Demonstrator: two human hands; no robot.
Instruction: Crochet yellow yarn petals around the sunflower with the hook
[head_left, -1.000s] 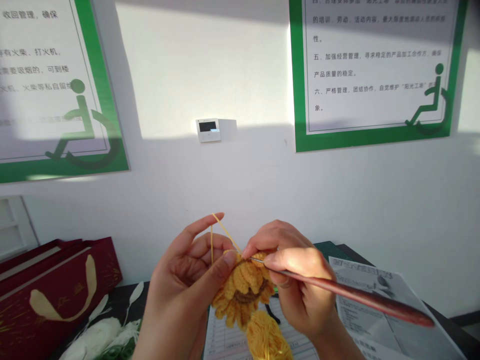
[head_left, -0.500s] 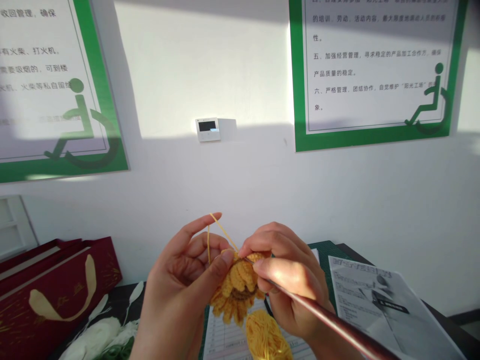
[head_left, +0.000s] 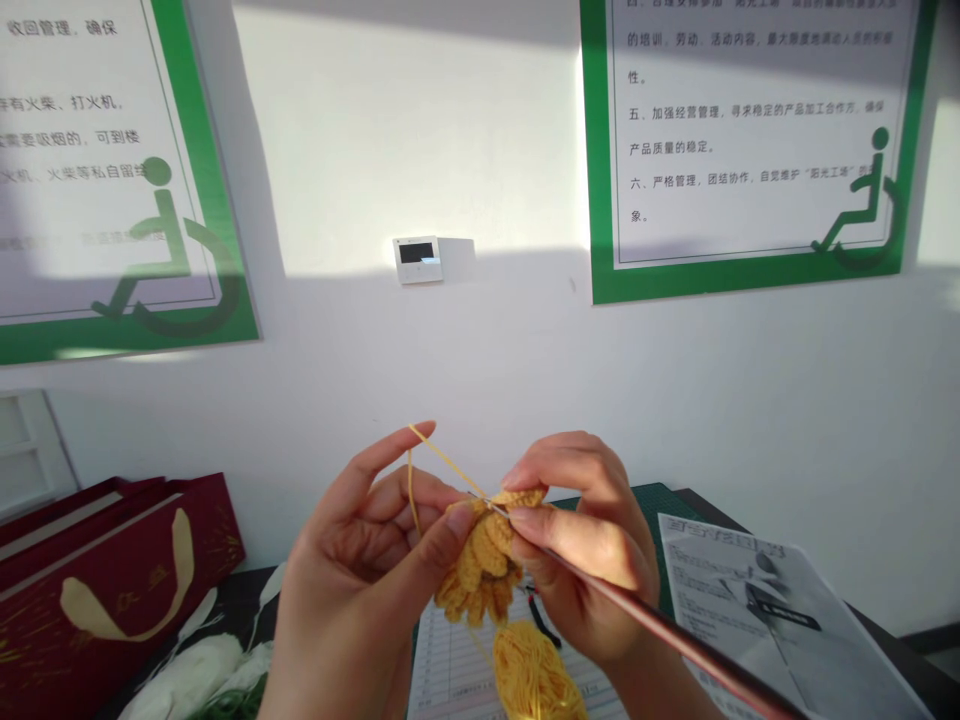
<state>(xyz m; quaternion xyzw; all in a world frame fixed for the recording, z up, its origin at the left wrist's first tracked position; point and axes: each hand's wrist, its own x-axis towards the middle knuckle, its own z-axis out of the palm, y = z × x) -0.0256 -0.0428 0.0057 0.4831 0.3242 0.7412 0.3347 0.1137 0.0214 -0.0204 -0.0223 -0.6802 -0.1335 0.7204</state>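
Between my hands is a yellow crocheted flower (head_left: 480,565) with layered petals. My left hand (head_left: 375,545) pinches its left edge between thumb and fingers, while the raised index finger carries a taut strand of yellow yarn (head_left: 450,462). My right hand (head_left: 581,540) grips a crochet hook (head_left: 637,605) with a long reddish-brown handle. Its metal tip lies at the flower's top edge, where the strand meets the petals. The right fingertips also touch a petal there. Below the flower a ball of yellow yarn (head_left: 536,675) rests on printed paper.
A dark red gift bag (head_left: 120,600) stands at the left, with white yarn (head_left: 187,680) near it. On the right lies a printed sheet (head_left: 780,610) over a green cutting mat (head_left: 667,500). Behind the table is a wall with a small panel (head_left: 418,260) and green-framed posters (head_left: 750,150).
The flower has turned and tilted between my fingers, showing less of its brown centre. The hook's tip now pokes out at the top edge, and my right hand has lifted slightly.
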